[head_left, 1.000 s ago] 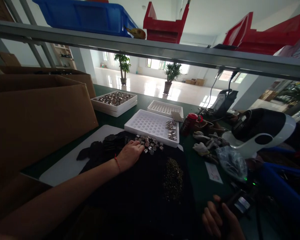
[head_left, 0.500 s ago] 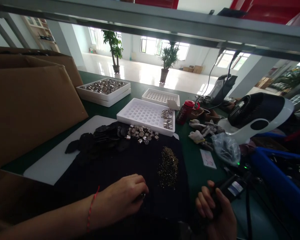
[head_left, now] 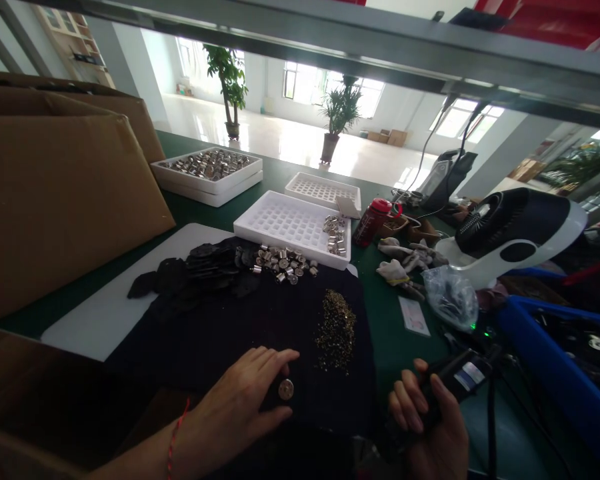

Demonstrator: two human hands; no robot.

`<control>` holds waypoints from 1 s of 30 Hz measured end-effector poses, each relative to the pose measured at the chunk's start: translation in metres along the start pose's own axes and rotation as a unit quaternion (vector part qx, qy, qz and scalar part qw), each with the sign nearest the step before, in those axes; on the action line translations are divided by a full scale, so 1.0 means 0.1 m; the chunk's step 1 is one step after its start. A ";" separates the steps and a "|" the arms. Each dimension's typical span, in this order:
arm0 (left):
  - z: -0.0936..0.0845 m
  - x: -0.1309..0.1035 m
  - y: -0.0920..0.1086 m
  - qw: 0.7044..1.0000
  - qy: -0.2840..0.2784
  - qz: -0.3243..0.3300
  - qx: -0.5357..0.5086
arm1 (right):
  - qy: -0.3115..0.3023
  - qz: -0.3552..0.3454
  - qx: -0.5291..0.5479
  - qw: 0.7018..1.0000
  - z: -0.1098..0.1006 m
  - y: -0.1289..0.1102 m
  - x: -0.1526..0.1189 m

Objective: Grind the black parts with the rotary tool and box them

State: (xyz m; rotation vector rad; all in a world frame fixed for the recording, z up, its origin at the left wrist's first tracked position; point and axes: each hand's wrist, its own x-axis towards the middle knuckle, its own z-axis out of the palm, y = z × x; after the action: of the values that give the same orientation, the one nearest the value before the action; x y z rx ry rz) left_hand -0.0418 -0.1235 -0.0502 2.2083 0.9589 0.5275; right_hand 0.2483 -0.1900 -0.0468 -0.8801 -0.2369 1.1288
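Observation:
My left hand [head_left: 253,390] is open over the dark cloth [head_left: 220,340], its thumb and fingers apart. Between them a small round metal part [head_left: 286,389] rests on the cloth, flat face up. On the right, my right hand [head_left: 427,417] is closed around a black electric screwdriver [head_left: 467,375] with a white label; its tip is not visible. A pile of tiny gold-coloured pieces, seemingly screws [head_left: 336,327], lies between the hands, farther back. Beyond it are loose silver metal cylinders [head_left: 284,264] and a stack of flat black pieces [head_left: 205,270].
A white tray with round pockets [head_left: 275,223] holds several cylinders. Behind are filled white trays [head_left: 215,198]. Cardboard boxes [head_left: 65,200] stand left. A red bottle [head_left: 373,221], gloves [head_left: 405,260], a fan [head_left: 520,227] and a blue bin [head_left: 545,360] are right. A metal beam [head_left: 300,57] crosses above.
My left hand has opened from a closed grip, and the round metal part now shows on the cloth. The right hand keeps its hold on the screwdriver. The view has shifted slightly.

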 end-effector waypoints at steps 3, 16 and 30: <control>0.00 -0.03 -0.01 0.999 0.006 0.038 -0.018 | -0.005 0.000 -0.002 1.000 -0.01 0.00 0.01; 0.25 -0.02 -0.02 0.981 0.153 0.059 0.102 | 0.003 0.002 0.005 1.000 -0.02 0.01 0.01; 0.39 -0.10 -0.06 0.974 0.215 0.065 0.040 | 0.009 0.008 0.007 1.000 -0.03 0.02 0.02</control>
State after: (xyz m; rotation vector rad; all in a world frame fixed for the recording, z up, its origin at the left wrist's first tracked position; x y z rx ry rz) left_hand -0.0284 -0.1441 -0.0831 2.2849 1.0692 1.0775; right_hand 0.2493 -0.1898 -0.0503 -0.8809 -0.2073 1.1360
